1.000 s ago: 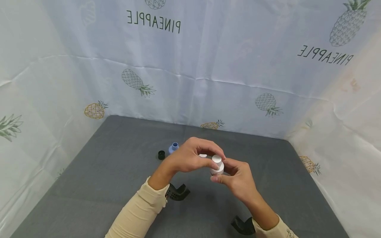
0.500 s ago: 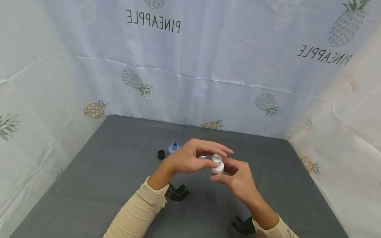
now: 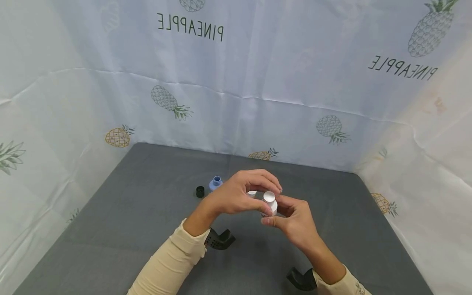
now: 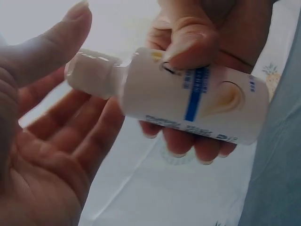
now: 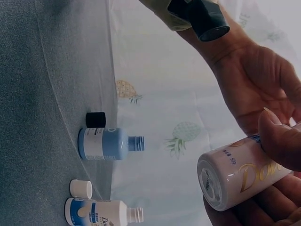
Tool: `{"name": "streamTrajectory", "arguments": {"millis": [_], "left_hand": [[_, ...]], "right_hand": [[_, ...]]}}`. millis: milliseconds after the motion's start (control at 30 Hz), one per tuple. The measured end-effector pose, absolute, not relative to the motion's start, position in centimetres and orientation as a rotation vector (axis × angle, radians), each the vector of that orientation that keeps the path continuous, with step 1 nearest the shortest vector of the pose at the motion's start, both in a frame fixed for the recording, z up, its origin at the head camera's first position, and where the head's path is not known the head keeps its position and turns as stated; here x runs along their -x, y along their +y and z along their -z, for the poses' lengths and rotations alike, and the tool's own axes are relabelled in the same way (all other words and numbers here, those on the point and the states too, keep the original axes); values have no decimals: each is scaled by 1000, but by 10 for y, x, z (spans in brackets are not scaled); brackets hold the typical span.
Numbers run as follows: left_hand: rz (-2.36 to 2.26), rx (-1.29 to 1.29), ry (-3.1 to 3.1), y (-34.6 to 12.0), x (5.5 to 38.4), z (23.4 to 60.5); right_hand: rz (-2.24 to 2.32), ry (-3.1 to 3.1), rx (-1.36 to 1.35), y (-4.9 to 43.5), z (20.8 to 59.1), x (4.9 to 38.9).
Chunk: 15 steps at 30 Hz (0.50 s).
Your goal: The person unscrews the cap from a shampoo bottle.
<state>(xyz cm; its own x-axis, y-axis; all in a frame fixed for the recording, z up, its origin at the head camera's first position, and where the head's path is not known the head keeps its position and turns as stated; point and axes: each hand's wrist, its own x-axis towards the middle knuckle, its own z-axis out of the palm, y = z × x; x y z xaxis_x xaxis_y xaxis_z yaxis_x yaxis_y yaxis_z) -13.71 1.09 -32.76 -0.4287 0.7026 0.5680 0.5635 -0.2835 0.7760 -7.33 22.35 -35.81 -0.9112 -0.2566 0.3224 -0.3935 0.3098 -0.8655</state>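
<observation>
My right hand (image 3: 295,221) grips a small white lotion bottle (image 4: 197,99) round its body, raised above the table. Gold brand lettering and the round base of this bottle show in the right wrist view. Its white cap (image 3: 269,197) sits on the neck. Around that cap my left hand (image 3: 236,194) is spread, thumb on the near side and fingers on the far side. In the left wrist view the left thumb stands apart from the cap, while the fingers reach loosely behind it.
On the grey table (image 3: 155,213) stand an uncapped blue bottle (image 5: 104,143) and an uncapped white bottle (image 5: 96,212). A black cap (image 5: 96,119) and a loose white cap (image 5: 81,189) lie beside them. A pineapple-print curtain (image 3: 236,102) surrounds the table.
My left fingers loosened from the cap and stretched out beyond it, then drew back round it. The right hand and the bottle have barely moved.
</observation>
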Motion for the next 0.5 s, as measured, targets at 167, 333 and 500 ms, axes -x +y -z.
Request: {"name": "streamTrajectory", "arguments": {"millis": [167,333,500], "left_hand": [[-1765,-1647,1729,7,138,326],[-1747,-1629,1807,6,138,324],[-1787,-1591,1894,8,137,323]], "right_hand": [[-1652,-2450,-593,225,358,73],[-1668,-2449,-588,224,358,73],[-1676,-2445,-594,224,358,73]]}}
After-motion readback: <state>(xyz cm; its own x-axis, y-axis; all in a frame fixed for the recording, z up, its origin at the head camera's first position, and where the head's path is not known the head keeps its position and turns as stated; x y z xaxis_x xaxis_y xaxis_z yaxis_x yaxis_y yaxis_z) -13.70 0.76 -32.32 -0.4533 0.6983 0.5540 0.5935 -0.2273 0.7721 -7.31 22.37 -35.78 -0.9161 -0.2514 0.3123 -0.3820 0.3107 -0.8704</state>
